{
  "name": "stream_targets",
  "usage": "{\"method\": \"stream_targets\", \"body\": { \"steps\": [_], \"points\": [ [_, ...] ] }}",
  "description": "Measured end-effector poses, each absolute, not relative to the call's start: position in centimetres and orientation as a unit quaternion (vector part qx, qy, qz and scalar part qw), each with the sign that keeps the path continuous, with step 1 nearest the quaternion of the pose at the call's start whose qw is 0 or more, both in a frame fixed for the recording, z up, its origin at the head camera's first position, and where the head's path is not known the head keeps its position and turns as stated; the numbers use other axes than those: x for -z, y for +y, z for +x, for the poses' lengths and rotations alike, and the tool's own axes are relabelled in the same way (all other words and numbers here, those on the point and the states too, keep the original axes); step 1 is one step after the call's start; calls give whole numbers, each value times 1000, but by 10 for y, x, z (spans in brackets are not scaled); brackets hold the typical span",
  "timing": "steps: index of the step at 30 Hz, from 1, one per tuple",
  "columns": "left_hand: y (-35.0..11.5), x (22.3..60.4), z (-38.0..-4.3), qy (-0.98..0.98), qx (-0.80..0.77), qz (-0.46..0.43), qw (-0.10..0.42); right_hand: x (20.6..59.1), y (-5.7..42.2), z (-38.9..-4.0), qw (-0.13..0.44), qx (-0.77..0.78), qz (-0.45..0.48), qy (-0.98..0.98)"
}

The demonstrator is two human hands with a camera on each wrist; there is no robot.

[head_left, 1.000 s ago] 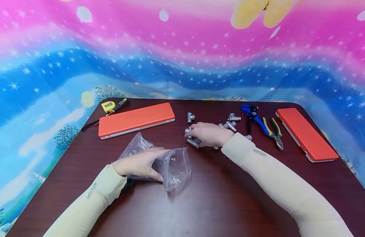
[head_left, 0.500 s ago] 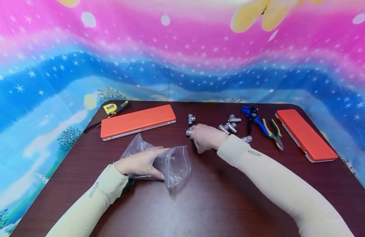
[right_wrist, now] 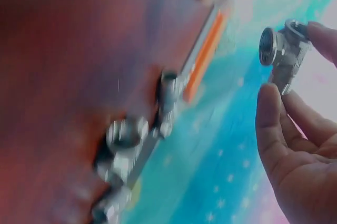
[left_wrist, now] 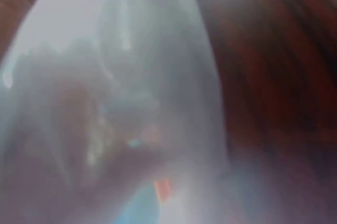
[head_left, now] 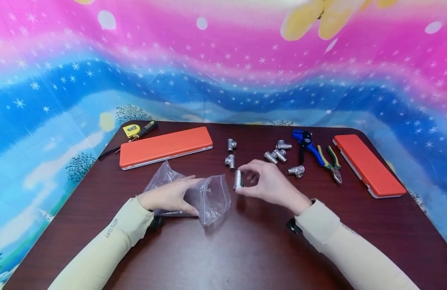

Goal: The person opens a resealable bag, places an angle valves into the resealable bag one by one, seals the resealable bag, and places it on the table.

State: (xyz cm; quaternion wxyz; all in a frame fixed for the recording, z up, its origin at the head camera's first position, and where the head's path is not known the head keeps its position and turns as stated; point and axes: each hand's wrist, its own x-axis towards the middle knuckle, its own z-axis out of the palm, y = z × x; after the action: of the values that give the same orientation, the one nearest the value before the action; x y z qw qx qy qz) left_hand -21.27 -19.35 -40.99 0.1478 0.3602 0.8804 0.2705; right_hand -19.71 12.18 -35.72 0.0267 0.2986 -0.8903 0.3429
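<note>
In the head view my left hand (head_left: 169,198) holds a clear zip-lock bag (head_left: 215,203) from above, thumb on the near side and fingers on the far side. The bag's mouth gapes to the right. In the left wrist view the bag's film (left_wrist: 158,66) fills much of the picture, blurred. My right hand (head_left: 272,183) pinches a silver metal tee pipe fitting (head_left: 238,180) between thumb and fingertips, just right of the bag's mouth. Its threaded round opening shows in the right wrist view, where the tee fitting (right_wrist: 284,52) is raised off the table.
Two similar fittings (head_left: 230,162) lie beyond the bag, and several more (head_left: 280,155) to the right. Farther right are blue wire strippers (head_left: 312,151), pliers (head_left: 332,165) and an orange case (head_left: 370,165). Another orange case (head_left: 167,147) and a yellow tape measure (head_left: 131,130) lie back left.
My right hand has picked up a tee fitting from the group behind the bag and brought it nearer, beside the bag's mouth. My left hand stays on the bag.
</note>
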Motion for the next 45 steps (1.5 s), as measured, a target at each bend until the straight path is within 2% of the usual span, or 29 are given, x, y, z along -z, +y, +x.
{"method": "stream_targets", "body": {
  "steps": [6, 16, 21, 25, 29, 34, 36, 45],
  "points": [
    [-194, 411, -213, 872, -289, 364, 153, 370, 91, -180, 53, -279, 351, -892],
    [-195, 410, -213, 873, -272, 373, 157, 390, 57, -180, 62, -171, 386, -905],
    [-195, 411, -213, 872, -267, 375, 163, 384, 67, -182, 69, -175, 389, -902],
    [-195, 411, -213, 877, -261, 368, 166, 372, 101, -197, 83, -169, 373, -908],
    [-197, 410, -212, 881, -256, 360, 170, 362, 142, -222, 29, -119, 378, -918],
    [-199, 411, -212, 881, -258, 357, 172, 360, 172, -247, -107, -67, 365, -922],
    [-198, 412, -212, 880, -259, 360, 171, 361, 176, -253, -137, -60, 358, -922],
    [-198, 410, -214, 874, -263, 375, 164, 367, 175, -267, -159, -64, 366, -915]
  ]
}}
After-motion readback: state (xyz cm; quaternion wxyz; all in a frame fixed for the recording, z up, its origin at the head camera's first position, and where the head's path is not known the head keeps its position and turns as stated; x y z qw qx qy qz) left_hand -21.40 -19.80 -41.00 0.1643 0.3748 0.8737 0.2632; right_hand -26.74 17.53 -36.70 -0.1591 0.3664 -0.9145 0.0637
